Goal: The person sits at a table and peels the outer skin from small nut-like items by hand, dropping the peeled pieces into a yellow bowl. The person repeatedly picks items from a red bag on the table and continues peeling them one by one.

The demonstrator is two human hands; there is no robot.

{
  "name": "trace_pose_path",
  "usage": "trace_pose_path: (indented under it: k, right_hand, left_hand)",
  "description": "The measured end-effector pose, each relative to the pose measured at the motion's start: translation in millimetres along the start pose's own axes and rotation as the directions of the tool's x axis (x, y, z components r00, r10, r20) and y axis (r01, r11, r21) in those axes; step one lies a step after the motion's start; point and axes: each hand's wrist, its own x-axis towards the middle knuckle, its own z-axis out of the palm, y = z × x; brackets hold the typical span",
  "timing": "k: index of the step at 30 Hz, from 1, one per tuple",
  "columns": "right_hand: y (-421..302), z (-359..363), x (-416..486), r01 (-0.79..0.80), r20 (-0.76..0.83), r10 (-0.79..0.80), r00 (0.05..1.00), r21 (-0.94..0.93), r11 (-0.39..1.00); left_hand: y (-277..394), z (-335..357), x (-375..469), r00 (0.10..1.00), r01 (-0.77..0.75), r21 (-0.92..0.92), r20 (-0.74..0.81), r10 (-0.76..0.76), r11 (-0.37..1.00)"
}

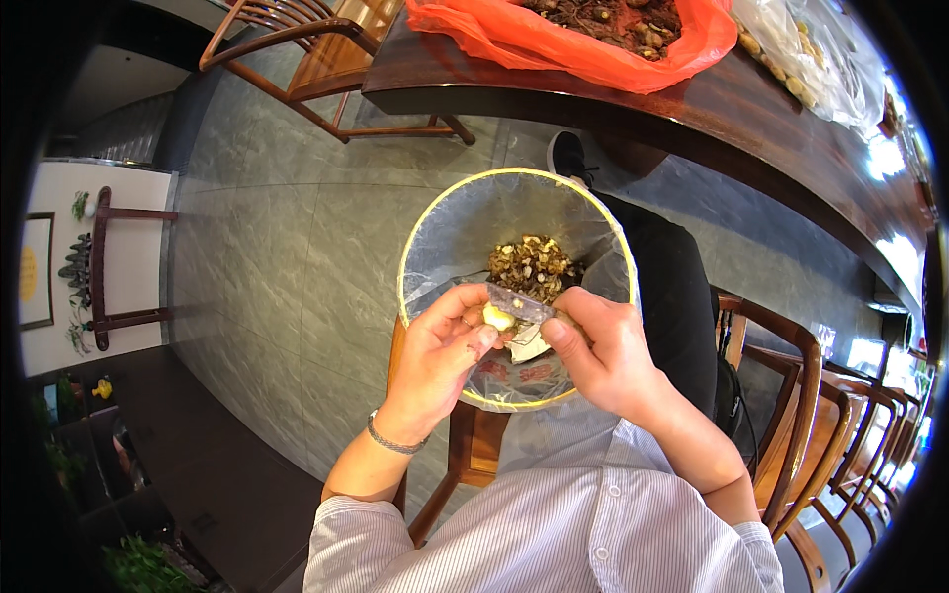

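Between the fingertips and thumb of my left hand (446, 348) is a small pale-yellow peeled bulb or root piece (498, 317). My right hand (604, 345) grips a small knife, its blade (517, 302) pointing left across the top of the piece. Bits of peel cling to the blade; the handle is mostly hidden by my fingers. Both hands are over a round bin (428, 224) with a yellow rim and a clear plastic liner. Brown and yellowish peelings (535, 267) lie at its bottom, with a whitish scrap (528, 345) below the knife.
A dark wooden table (630, 122) runs along the top right. It bears a red plastic bag (482, 37) of soil-covered roots (637, 22) and a clear bag (838, 70) beside pale pieces. Wooden chairs (793, 356) line the right side; another chair (326, 67) stands upper left.
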Motion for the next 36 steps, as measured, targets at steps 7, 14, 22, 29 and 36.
trace_pose_path:
  k: [7, 14, 22, 29, 36]
  right_hand:
    - [-5, 4, -3, 0.007, 0.023, -0.008, 1.0, 0.044, 0.999]
    - [-1, 16, 0, 0.197, -0.013, -0.199, 0.98, -0.092, 0.976]
    - [2, 22, 1, 0.236, -0.043, -0.243, 0.969, -0.124, 0.964]
    - [10, 9, -1, 0.079, -0.073, -0.081, 0.994, -0.028, 0.996]
    - [4, 16, -2, 0.192, 0.008, -0.192, 0.981, -0.032, 0.981]
  left_hand:
    - [-4, -8, 4, 0.992, 0.006, -0.095, 0.123, 0.005, 0.995]
    - [-1, -4, 3, 0.99, 0.128, -0.259, 0.084, -0.11, 0.957]
    - [-3, -3, 4, 0.987, 0.05, -0.234, 0.157, -0.013, 0.971]
    - [-3, -12, 5, 0.991, 0.092, -0.191, 0.109, -0.072, 0.977]
    - [-4, -8, 6, 0.99, 0.08, -0.211, 0.134, -0.052, 0.974]
